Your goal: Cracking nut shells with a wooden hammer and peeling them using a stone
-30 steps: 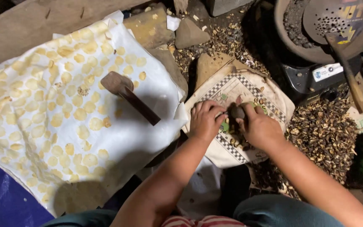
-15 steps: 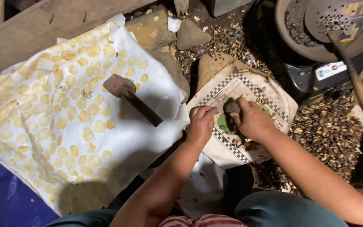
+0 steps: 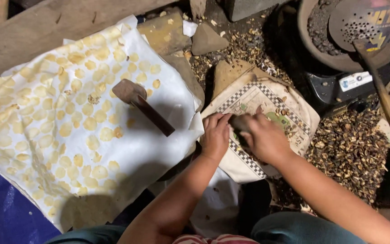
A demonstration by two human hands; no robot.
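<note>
My right hand (image 3: pixel 263 139) has come down from half a second ago: the dark stone (image 3: pixel 239 123) was lifted over the middle of the checkered cloth pad (image 3: pixel 294 113), now it sits low near the pad's left edge, fingers wrapped tight round it. Looks like a strike just landing, so whatever is under it is likely being flattened. Left hand (image 3: pixel 216 134) has barely shifted, fingertips curled down at the pad's left edge right beside the stone; can't tell if they pinch anything. The piece being hit is hidden under stone and fingers. White sheet (image 3: pixel 159 149) with rows of pale flat discs (image 3: pixel 89 123) unchanged, wooden mallet (image 3: pixel 141 105) lying near its right edge. Dark shell litter (image 3: pixel 348 149) right of the pad. Motion blur on my right hand; green rim at right edge cut off.
</note>
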